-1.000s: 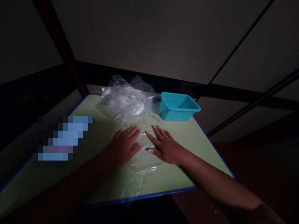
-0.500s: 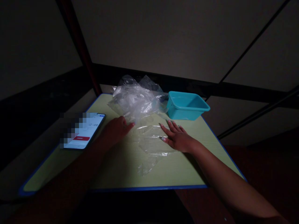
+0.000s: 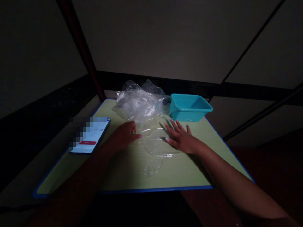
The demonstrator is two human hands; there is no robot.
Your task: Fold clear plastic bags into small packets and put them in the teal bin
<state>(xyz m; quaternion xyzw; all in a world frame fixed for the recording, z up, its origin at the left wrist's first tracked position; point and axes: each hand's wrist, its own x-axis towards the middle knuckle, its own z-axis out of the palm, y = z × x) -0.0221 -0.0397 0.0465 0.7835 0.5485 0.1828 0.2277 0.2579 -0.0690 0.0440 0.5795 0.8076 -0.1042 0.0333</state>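
Note:
A clear plastic bag (image 3: pixel 158 145) lies spread out on the table between my hands. My right hand (image 3: pixel 183 138) is open over its right side, fingers spread. At the bag's upper left is my left hand (image 3: pixel 126 134), its thumb held apart from its bent fingers and nothing seen between them. Just beyond sits a crumpled heap of clear plastic bags (image 3: pixel 140 102), close to the fingers of my left hand.
A turquoise plastic basin (image 3: pixel 189 110) stands at the back right of the yellowish table (image 3: pixel 187 176), which has a blue edge. A smartphone (image 3: pixel 91 137) with a lit screen lies at the left. Dark panels rise behind.
My left thumb and fingers now stand further apart, and that hand has shifted slightly right and toward me. My right fingers have spread wider. The view has also shifted a little.

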